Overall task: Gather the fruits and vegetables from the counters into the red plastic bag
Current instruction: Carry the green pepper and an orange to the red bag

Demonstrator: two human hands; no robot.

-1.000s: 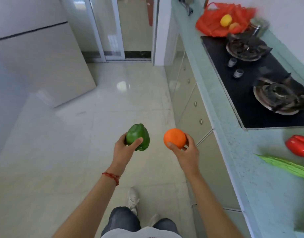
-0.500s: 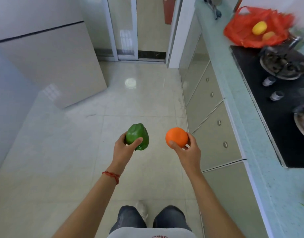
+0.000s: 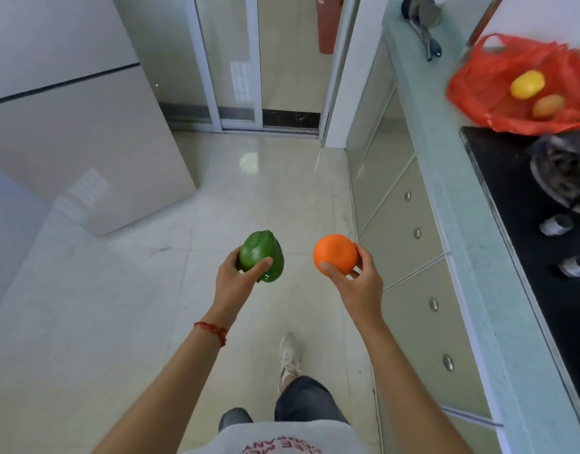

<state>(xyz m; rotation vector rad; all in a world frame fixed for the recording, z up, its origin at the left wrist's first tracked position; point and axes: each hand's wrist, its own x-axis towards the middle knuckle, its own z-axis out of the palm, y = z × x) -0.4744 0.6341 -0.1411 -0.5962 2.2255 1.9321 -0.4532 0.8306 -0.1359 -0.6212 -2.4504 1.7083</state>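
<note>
Red plastic bag nearer now, left hand grip cupping glossy green pepper, right hand pinching round orange

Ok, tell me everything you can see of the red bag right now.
The red bag is thin, crinkled, translucent plastic, slumped open on the pale green counter at its far end, just beyond the black stove. One loop handle stands up at its back left. Inside lie a yellow fruit and a smaller orange one. Neither hand touches it. Its right side is blurred.
</note>
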